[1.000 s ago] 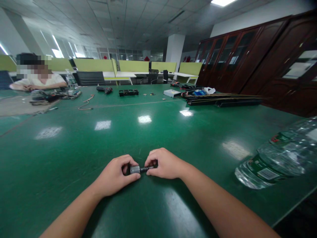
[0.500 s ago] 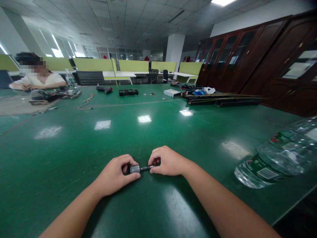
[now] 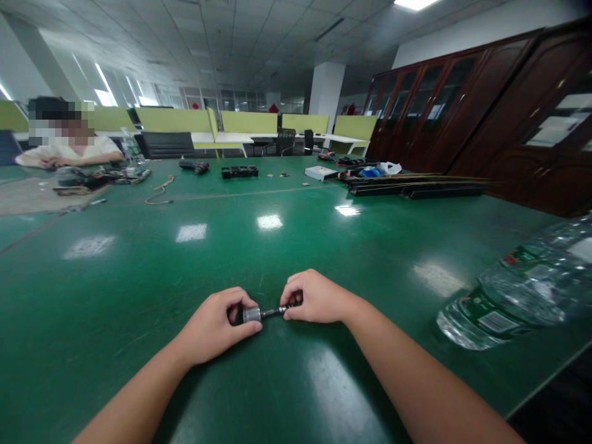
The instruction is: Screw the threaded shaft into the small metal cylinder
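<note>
A small metal cylinder with a thin dark shaft (image 3: 259,314) lies low over the green table (image 3: 277,246), held between both hands. My left hand (image 3: 215,327) grips the silver cylinder end with thumb and fingers curled round it. My right hand (image 3: 314,298) pinches the far tip of the dark shaft. Both forearms rest on the table near its front edge. What the right fingers cover at the shaft's tip is hidden.
A clear plastic water bottle (image 3: 518,290) lies on its side at the right. At the far side sit black rails (image 3: 416,186), a white box (image 3: 321,173), a black tray (image 3: 239,172), a cord (image 3: 161,189). A person (image 3: 69,151) sits far left.
My right hand has slid a little to the right and up along the shaft, so more of the dark shaft shows. The left hand has stayed put.
</note>
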`<act>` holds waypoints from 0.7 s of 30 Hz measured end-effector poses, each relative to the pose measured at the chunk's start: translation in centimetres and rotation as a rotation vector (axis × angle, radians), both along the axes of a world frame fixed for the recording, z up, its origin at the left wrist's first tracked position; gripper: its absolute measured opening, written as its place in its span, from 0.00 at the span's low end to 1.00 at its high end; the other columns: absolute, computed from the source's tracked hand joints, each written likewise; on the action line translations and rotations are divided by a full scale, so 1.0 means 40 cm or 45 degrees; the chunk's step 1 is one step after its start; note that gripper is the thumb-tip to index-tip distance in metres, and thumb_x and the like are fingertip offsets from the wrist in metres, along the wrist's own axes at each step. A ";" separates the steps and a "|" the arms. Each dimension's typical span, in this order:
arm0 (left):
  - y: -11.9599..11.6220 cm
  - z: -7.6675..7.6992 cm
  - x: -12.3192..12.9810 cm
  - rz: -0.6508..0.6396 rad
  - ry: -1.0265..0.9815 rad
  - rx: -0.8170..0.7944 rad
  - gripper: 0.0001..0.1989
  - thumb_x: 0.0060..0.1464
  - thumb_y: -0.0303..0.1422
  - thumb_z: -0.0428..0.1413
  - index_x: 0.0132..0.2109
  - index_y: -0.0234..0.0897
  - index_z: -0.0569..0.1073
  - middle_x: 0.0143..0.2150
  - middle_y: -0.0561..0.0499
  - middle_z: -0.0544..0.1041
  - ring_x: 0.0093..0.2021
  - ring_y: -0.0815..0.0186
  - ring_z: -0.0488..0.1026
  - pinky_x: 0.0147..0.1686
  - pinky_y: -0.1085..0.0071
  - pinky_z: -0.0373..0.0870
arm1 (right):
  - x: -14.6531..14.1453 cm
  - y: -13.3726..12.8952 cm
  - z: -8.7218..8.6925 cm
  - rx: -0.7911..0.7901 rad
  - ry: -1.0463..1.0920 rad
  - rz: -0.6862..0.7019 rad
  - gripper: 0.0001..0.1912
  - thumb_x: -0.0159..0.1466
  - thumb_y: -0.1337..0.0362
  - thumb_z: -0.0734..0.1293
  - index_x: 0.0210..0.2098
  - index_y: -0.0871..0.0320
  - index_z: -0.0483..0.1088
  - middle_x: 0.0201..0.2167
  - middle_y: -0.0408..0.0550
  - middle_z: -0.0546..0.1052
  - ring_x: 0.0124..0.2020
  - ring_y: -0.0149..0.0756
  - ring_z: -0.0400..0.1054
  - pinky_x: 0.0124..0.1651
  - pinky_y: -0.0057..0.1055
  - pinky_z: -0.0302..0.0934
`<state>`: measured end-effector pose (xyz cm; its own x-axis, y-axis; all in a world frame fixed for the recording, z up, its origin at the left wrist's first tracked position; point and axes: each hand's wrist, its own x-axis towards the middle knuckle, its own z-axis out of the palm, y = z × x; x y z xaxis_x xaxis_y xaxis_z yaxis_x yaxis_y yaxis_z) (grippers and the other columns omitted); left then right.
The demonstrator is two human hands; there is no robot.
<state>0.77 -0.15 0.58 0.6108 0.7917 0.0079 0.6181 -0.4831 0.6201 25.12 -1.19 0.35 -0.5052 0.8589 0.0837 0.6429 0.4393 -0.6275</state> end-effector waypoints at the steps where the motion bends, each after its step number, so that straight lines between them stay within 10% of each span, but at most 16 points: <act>1: 0.000 0.000 0.000 0.000 0.000 0.002 0.12 0.51 0.40 0.60 0.38 0.37 0.76 0.30 0.54 0.71 0.29 0.66 0.66 0.29 0.73 0.60 | 0.000 0.000 0.000 -0.002 -0.002 -0.001 0.07 0.52 0.67 0.74 0.32 0.58 0.79 0.27 0.42 0.74 0.28 0.28 0.66 0.31 0.24 0.57; 21: 0.001 -0.006 -0.001 -0.009 -0.011 0.033 0.14 0.50 0.42 0.61 0.38 0.37 0.76 0.28 0.55 0.70 0.28 0.67 0.65 0.28 0.74 0.58 | -0.004 0.007 0.006 -0.017 -0.066 0.041 0.07 0.52 0.66 0.74 0.32 0.58 0.79 0.27 0.42 0.75 0.28 0.28 0.66 0.31 0.24 0.57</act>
